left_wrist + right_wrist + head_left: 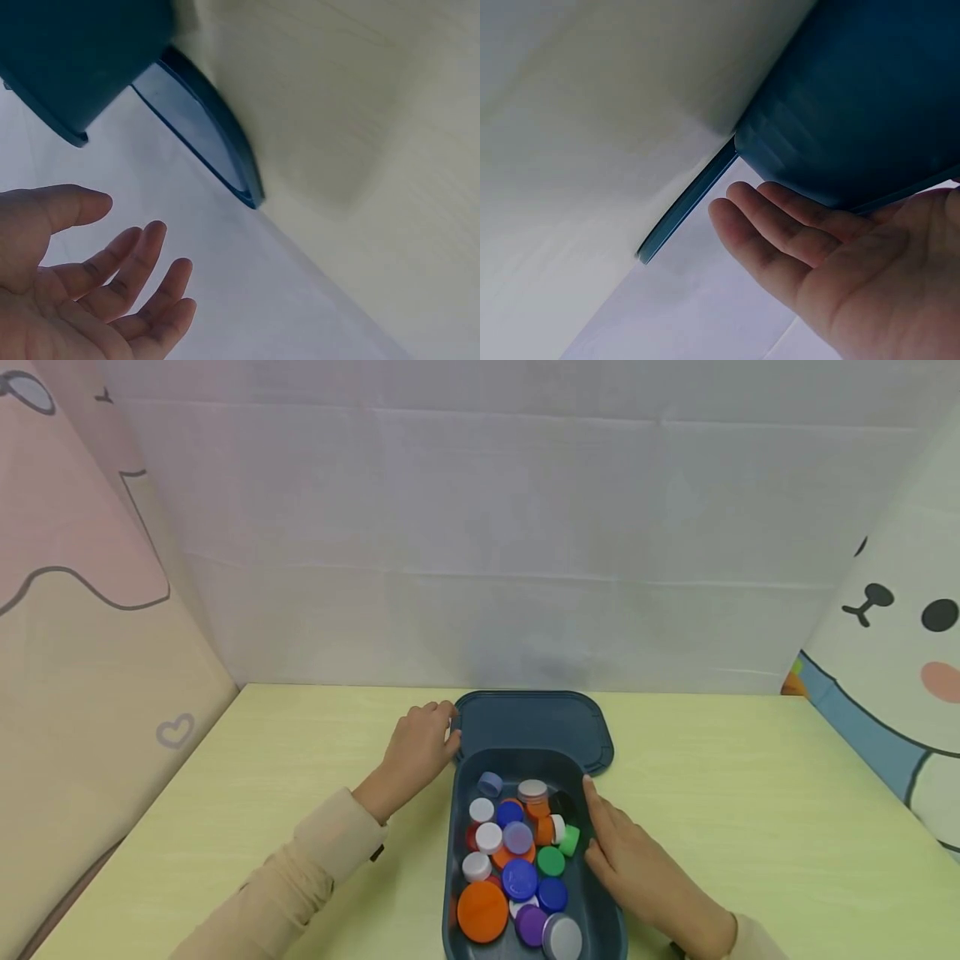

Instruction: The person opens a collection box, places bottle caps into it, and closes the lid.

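Observation:
A dark blue rectangular container [615, 935] stands at the table's front, holding many bottle caps, among them an orange cap [482, 912], a green cap [551, 862] and a purple cap [531, 926]. Behind it a matching lid [532, 722] lies on the table. My left hand [418, 745] hovers by the lid's left edge, fingers loosely bent; the left wrist view shows nothing in this hand [112, 292]. Along the container's right rim lies my right hand [637, 864], its fingers extended; in the right wrist view this hand [840, 255] is beside the container's outer wall [870, 97].
A pale yellow table [712, 793] carries the container and lid. White sheeting [495, 543] rises along the table's back edge. Printed cloth panels with cartoon figures flank it, a left panel [90, 685] and a right panel [885, 668].

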The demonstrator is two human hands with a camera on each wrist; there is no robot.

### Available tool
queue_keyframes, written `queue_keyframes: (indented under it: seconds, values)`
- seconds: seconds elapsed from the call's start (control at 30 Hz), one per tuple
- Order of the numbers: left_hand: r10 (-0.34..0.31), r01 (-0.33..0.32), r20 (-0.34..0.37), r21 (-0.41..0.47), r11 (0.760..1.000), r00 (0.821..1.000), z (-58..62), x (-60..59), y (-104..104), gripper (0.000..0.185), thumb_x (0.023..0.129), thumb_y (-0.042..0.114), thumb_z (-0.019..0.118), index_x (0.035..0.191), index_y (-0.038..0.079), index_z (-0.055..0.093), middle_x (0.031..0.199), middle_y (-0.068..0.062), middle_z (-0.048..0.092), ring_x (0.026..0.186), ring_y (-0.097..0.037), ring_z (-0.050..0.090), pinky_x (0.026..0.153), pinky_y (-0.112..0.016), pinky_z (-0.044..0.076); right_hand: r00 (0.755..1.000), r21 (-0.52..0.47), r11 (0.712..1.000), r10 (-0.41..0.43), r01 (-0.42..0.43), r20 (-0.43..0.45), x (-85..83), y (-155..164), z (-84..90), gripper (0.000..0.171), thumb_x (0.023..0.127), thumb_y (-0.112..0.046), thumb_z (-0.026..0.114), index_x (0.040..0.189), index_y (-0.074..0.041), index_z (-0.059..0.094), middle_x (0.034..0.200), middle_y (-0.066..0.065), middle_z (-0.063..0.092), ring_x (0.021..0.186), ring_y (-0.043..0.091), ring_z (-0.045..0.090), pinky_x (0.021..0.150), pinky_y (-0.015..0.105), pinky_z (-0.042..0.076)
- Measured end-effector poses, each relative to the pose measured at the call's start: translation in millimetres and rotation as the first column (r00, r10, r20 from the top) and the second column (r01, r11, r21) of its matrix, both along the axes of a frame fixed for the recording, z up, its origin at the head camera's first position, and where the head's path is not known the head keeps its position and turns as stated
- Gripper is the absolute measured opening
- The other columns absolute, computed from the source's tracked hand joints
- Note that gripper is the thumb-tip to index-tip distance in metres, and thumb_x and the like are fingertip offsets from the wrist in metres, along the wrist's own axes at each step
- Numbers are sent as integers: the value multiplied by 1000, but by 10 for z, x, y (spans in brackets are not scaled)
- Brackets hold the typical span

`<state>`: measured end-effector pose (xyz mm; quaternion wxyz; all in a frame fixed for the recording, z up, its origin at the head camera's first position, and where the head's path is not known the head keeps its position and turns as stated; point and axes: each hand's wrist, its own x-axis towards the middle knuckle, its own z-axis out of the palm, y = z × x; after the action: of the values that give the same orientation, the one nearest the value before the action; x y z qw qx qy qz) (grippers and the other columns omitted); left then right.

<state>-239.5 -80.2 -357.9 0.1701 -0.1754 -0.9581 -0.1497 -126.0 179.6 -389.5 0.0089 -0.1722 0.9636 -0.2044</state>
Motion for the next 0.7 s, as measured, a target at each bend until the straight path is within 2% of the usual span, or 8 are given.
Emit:
queue_keyframes:
  seconds: [0.2,0.43,0.57,0.6,0.7]
  values:
    - [55,-55,78,-15,998,995,-74,-132,-35,25,83,17,63,103,1,61,95,-14,65,81,-32,61,67,-41,51,1000,1,1000,-6,6,17,-8,-3,11,66,91,-15,46,146,-4,12,142,21,37,126,35,42,99,50,38]
    - [113,-101,167,-79,992,979,-189,-270,-53,28,84,19,61,104,0,60,98,-16,65,86,-35,61,72,-44,51,1000,5,1000,-6,6,19,-7,-10,24,65,91,-15,46,146,-3,12,141,22,37,126,35,42,99,49,38]
    - [150,-130,207,-107,986,967,-265,-361,-35,25,82,19,62,97,-1,60,91,-15,64,82,-35,61,68,-43,51,1000,3,1000,-10,10,19,-5,-10,24,65,91,-15,46,146,-4,12,141,22,37,125,35,42,99,49,38]
    - [153,-133,194,-113,985,969,-299,-385,-33,22,80,19,62,92,0,60,85,-14,63,77,-33,60,63,-42,50,1000,2,1000,-11,11,19,-4,-9,23,65,91,-15,46,146,-4,12,141,21,37,126,35,42,99,49,38]
    - [171,-145,224,-131,981,959,-332,-418,-8,17,78,17,63,80,1,57,76,-12,59,68,-30,57,57,-40,46,1000,3,1000,-12,12,16,-1,-8,16,66,91,-15,45,146,-5,12,142,21,37,126,34,42,99,49,38]
